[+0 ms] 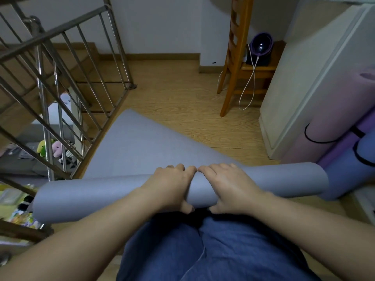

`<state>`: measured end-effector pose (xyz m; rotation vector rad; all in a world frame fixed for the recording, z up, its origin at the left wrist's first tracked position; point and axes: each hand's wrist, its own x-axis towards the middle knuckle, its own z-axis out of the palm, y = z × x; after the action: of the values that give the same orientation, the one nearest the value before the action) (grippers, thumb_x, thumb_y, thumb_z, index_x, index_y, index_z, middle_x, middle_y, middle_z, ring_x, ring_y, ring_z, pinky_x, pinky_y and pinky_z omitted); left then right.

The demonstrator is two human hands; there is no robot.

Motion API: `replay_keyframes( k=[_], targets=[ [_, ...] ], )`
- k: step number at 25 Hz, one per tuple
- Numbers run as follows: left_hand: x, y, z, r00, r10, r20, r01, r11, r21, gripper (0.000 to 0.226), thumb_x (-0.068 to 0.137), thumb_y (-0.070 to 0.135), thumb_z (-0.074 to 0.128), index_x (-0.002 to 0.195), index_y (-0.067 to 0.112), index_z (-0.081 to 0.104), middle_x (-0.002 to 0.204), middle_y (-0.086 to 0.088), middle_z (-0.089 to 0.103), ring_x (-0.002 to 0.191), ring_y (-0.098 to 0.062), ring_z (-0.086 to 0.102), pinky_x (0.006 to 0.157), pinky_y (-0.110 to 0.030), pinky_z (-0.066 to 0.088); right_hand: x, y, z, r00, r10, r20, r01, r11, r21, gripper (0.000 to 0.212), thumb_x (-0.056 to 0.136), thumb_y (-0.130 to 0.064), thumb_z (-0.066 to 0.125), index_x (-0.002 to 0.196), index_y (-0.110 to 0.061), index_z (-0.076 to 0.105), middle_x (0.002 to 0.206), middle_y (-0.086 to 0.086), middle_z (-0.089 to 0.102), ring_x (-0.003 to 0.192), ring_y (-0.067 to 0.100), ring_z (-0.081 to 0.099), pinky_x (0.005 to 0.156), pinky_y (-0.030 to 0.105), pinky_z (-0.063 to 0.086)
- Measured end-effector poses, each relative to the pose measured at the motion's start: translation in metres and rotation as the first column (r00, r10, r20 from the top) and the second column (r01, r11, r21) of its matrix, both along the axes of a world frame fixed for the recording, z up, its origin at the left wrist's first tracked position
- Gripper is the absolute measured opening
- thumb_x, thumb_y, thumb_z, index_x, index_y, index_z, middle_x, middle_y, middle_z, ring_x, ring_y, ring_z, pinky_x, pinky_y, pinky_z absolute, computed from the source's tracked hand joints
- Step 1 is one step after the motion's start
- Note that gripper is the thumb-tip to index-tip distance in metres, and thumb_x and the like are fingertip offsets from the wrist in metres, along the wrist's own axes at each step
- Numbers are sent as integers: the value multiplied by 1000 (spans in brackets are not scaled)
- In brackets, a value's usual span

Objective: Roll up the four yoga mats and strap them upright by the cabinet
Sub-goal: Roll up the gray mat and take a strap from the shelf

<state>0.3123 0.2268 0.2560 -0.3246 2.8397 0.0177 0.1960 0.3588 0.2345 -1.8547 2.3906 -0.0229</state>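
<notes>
A grey yoga mat (134,147) lies on the wooden floor, its near part wound into a thick roll (284,181) across my knees. My left hand (170,187) and my right hand (231,185) grip the middle of the roll side by side, fingers curled over its top and thumbs underneath. At the right, three rolled mats lean against a white cabinet (312,82): a pink mat (332,126), a purple mat (345,147) and a blue mat (349,171), each with a black strap around it.
A metal stair railing (60,82) runs along the left, with stairs dropping below it. A wooden ladder (235,57) stands at the back right beside a low wooden stand holding a purple fan (261,47) with a white cable. Soft toys lie below the railing.
</notes>
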Motion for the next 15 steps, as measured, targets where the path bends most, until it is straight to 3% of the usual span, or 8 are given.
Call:
replay_keyframes(
  k=[4, 7, 10, 12, 15],
  targets=[
    [-10, -12, 29, 975, 23, 222, -81, 963, 258, 75, 66, 56, 74, 127, 27, 42, 115, 2, 60, 100, -21, 59, 85, -33, 49, -6, -8, 39, 981, -15, 196, -29, 975, 221, 89, 57, -53, 83, 130, -26, 39, 114, 0, 59, 102, 21, 57, 81, 32, 48],
    [-4, -5, 31, 918, -53, 392, -88, 939, 333, 77, 66, 60, 75, 128, 30, 42, 118, 6, 59, 103, -17, 58, 91, -32, 48, 4, 3, 48, 958, -16, 288, -87, 936, 341, 87, 55, -52, 85, 127, -27, 42, 112, -2, 60, 99, 19, 58, 79, 28, 48],
    [-3, -8, 26, 882, -55, 468, -189, 869, 458, 73, 66, 57, 77, 126, 31, 46, 117, 10, 61, 105, -15, 59, 97, -33, 47, 6, -3, 44, 928, -67, 367, -99, 904, 416, 84, 55, -49, 86, 125, -30, 45, 112, -6, 60, 99, 15, 58, 85, 29, 50],
    [-5, -11, 27, 899, -39, 436, -186, 868, 461, 71, 68, 57, 76, 127, 29, 47, 117, 8, 60, 106, -17, 59, 97, -35, 47, -6, -14, 38, 877, -129, 464, -121, 874, 471, 82, 55, -46, 87, 124, -32, 47, 113, -11, 60, 101, 11, 57, 91, 29, 49],
    [4, 2, 25, 988, -40, 149, 15, 986, 165, 82, 69, 60, 70, 135, 25, 38, 121, 0, 51, 110, -24, 53, 93, -39, 46, -25, -29, 32, 793, -182, 582, -184, 838, 514, 81, 52, -44, 88, 122, -31, 51, 115, -13, 62, 105, 9, 59, 97, 31, 48]
  ],
)
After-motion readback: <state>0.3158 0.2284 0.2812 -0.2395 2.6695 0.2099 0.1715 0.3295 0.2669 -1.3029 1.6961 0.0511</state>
